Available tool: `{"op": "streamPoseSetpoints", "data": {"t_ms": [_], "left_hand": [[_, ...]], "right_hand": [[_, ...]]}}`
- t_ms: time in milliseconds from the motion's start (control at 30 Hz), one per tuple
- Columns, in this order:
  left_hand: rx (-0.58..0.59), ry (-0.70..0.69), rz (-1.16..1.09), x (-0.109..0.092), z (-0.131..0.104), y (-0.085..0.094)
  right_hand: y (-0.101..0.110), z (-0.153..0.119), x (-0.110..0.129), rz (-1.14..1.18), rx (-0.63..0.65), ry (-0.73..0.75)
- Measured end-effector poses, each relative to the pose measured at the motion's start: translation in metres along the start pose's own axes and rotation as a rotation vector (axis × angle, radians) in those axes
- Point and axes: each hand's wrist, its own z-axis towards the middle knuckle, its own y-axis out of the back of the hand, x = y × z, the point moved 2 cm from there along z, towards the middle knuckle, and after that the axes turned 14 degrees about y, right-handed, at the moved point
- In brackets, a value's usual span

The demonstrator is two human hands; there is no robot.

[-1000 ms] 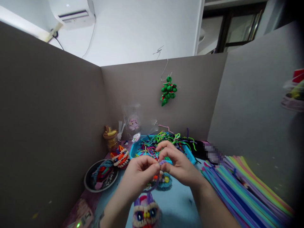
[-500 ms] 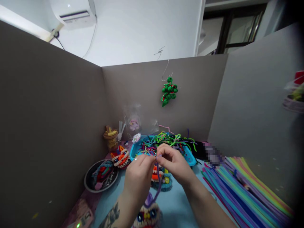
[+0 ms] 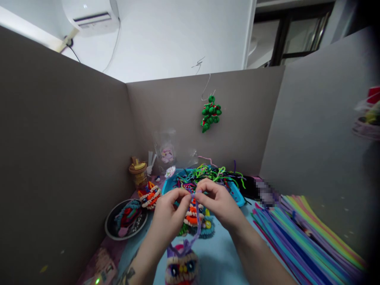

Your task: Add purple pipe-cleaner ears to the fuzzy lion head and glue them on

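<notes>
A purple pipe cleaner (image 3: 198, 221) is pinched near its upper end by my right hand (image 3: 219, 204), thumb against forefinger. My left hand (image 3: 170, 209) pinches the same end just to the left, its fingertips almost touching the right ones. From there the strip curves down to the top of an owl-like pipe-cleaner figure (image 3: 181, 266), with blue eyes and a small yellow beak, below my hands. Whether the strip is fixed to that figure I cannot tell. Behind the strip stands an orange and cream figure (image 3: 191, 218), partly hidden, beside a teal piece with yellow parts (image 3: 207, 226).
A blue basket (image 3: 168, 186) of tangled pipe-cleaner scraps stands behind my hands. To the left are a metal bowl (image 3: 108, 229), another orange figure (image 3: 152, 198) and a brown cup (image 3: 138, 170). Long coloured pipe cleaners (image 3: 308, 233) lie right. Grey partitions (image 3: 166, 107) surround the table.
My left hand has shifted slightly left and its fingers have opened out from a closer grip. More of the orange figure and the owl-like figure now shows. My right hand has hardly moved.
</notes>
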Motion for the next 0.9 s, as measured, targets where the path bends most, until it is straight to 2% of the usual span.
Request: {"op": "streamPoseSetpoints", "data": {"t_ms": [67, 167, 267, 333, 467, 600, 700, 800, 900], "left_hand": [[0.039, 0.059, -0.091, 0.0, 0.0, 0.0], [0.144, 0.217, -0.33, 0.004, 0.001, -0.001], [0.274, 0.353, -0.584, 0.008, 0.001, -0.002], [0.353, 0.41, -0.696, 0.009, 0.001, -0.002], [0.483, 0.501, -0.809, 0.007, 0.0, -0.005], [0.57, 0.565, -0.862, 0.008, -0.002, -0.01], [0.63, 0.56, -0.877, 0.01, -0.001, -0.015], [0.627, 0.534, -0.86, 0.011, -0.001, -0.019], [0.511, 0.501, -0.865, 0.01, -0.003, -0.021]], "right_hand": [[0.001, 0.0, -0.001, 0.029, 0.027, 0.01], [0.006, -0.001, -0.003, 0.09, 0.03, 0.069], [0.012, -0.003, 0.001, 0.005, -0.033, 0.238], [0.013, -0.005, 0.006, -0.099, -0.024, 0.382], [0.01, -0.009, 0.014, -0.176, 0.056, 0.558], [0.007, -0.01, 0.016, -0.208, 0.057, 0.636], [0.008, -0.01, 0.018, -0.231, 0.036, 0.675], [0.009, -0.01, 0.02, -0.241, 0.025, 0.691], [0.008, -0.01, 0.02, -0.239, 0.005, 0.684]]}}
